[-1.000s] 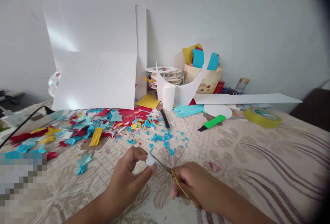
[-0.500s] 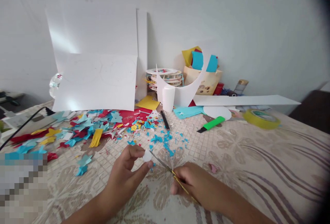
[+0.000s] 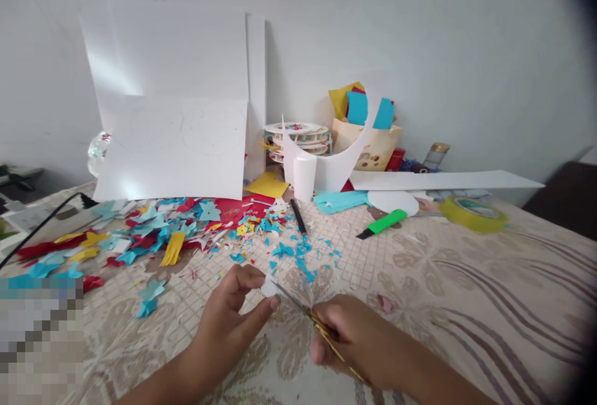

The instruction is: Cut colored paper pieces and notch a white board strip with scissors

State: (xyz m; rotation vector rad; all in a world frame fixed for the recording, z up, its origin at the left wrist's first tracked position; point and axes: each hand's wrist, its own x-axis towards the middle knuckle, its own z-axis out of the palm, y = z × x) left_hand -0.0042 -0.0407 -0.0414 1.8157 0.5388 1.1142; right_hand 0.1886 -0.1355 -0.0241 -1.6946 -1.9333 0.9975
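Between its thumb and fingers, my left hand [image 3: 236, 315] pinches a small rounded piece of white paper [image 3: 268, 287]. My right hand [image 3: 352, 336] is closed around the gold-coloured handles of a pair of scissors [image 3: 298, 303]. The blades point up and left, and their tips reach the edge of the white paper. Whether the blades are parted is hard to make out. Small blue paper scraps [image 3: 305, 267] lie on the patterned tablecloth [image 3: 420, 343] just beyond my hands.
A heap of coloured paper cutouts [image 3: 149, 231] spreads across the left. Farther back are a black pen [image 3: 298, 217], a green box cutter [image 3: 382, 224], a yellow tape roll [image 3: 473, 214] and a white cylinder [image 3: 305, 178]. White sheets [image 3: 177, 150] lean against the wall.
Both hands have shifted very slightly, with the white paper a little lower and to the right. The scissors stay against the paper's edge. Other things look unmoved.
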